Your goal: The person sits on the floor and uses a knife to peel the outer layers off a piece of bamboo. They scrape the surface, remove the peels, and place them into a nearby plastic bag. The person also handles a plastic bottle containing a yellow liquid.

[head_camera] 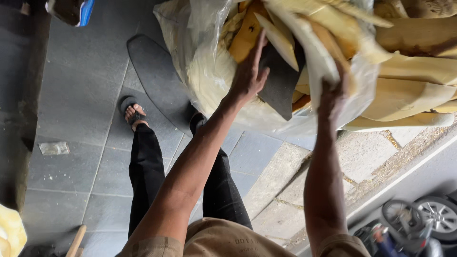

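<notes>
Overhead, a big clear plastic bag (214, 71) bulges with yellow foam offcuts (414, 62), curved, spongy slabs with torn edges, some spilling out to the right. Among them sits a dark grey foam sheet (281, 81), flat and pointed at its lower end. The left hand (248, 74) lies open, fingers spread, pressed against the foam at the bag's mouth just beside the grey sheet. The right hand (333, 93) has its grip closed on the bag's thin plastic edge, though the fingers are partly hidden, so it may also catch a foam strip. Below lies a grey tiled floor (81, 157) with a dark oval mat (157, 76).
</notes>
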